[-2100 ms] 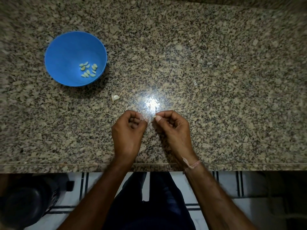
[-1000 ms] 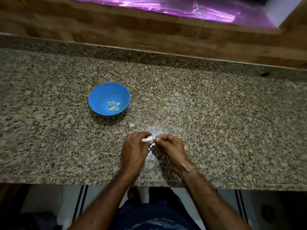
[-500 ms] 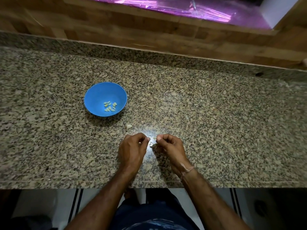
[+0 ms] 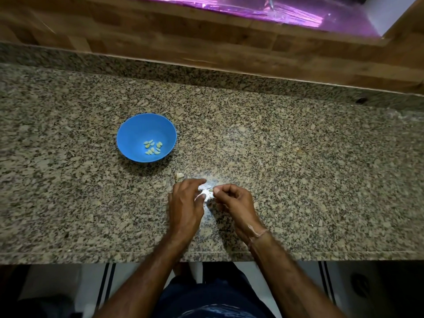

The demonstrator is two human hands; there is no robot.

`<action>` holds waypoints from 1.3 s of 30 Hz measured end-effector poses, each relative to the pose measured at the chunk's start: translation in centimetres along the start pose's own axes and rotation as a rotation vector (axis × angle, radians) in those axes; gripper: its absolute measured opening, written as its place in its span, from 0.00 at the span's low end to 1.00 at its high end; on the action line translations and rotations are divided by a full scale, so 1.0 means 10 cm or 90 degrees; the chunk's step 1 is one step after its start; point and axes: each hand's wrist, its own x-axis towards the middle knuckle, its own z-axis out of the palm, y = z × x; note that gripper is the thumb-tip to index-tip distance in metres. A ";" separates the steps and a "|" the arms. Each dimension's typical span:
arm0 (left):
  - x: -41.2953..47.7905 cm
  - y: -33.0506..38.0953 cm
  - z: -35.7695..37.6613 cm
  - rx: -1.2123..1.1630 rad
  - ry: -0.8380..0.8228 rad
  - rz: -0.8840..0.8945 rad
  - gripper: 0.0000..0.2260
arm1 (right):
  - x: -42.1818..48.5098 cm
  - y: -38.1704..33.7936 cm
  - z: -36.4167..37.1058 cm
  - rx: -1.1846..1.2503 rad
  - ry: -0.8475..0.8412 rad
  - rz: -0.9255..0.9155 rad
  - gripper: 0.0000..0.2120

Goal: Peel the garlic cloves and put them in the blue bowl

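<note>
Two bare hands are met at the near middle of the counter: the left hand (image 4: 185, 203) and the right hand (image 4: 234, 203), fingers curled on both. A small pale garlic clove (image 4: 207, 192) is pinched between their fingertips, just above the stone, though the exact contact is washed out by a bright glare. The clove is judged light, firm inside and wrapped in dry papery skin that tears readily. Once bared it is likely to be slick, so it is best held by its sides in one hand while the skin is lifted from a tip — no hard squeeze needed. Just beyond the left hand, one loose pale garlic piece (image 4: 179, 176) is seen on the speckled granite counter (image 4: 298, 180) — clove or husk cannot be told. Further off to the left, the round blue bowl (image 4: 128, 131) is seen, with a handful of peeled yellowish cloves (image 4: 153, 148) lying in its bottom.
</note>
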 end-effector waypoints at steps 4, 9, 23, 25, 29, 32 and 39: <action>-0.01 0.03 -0.03 -0.016 0.027 0.000 0.08 | 0.02 0.04 0.06 0.031 -0.035 0.028 0.09; -0.05 -0.11 -0.18 0.014 0.077 -0.036 0.03 | 0.06 0.10 0.11 -0.049 -0.029 -0.013 0.06; -0.34 -0.24 0.08 0.025 -0.023 -0.023 0.14 | -0.02 0.39 -0.29 -0.293 0.070 -0.102 0.15; -0.27 -0.17 0.19 0.034 -0.028 -0.025 0.15 | -0.03 0.41 -0.35 -0.308 0.076 -0.108 0.16; -0.14 -0.05 0.27 0.052 0.005 -0.051 0.09 | 0.04 0.39 -0.33 -0.370 0.060 -0.159 0.14; -0.10 -0.02 0.30 0.081 0.016 -0.052 0.07 | 0.14 0.29 -0.33 -0.349 0.047 -0.190 0.14; -0.07 0.14 0.42 0.137 0.029 -0.074 0.09 | 0.66 0.00 -1.01 -0.526 0.178 -0.242 0.28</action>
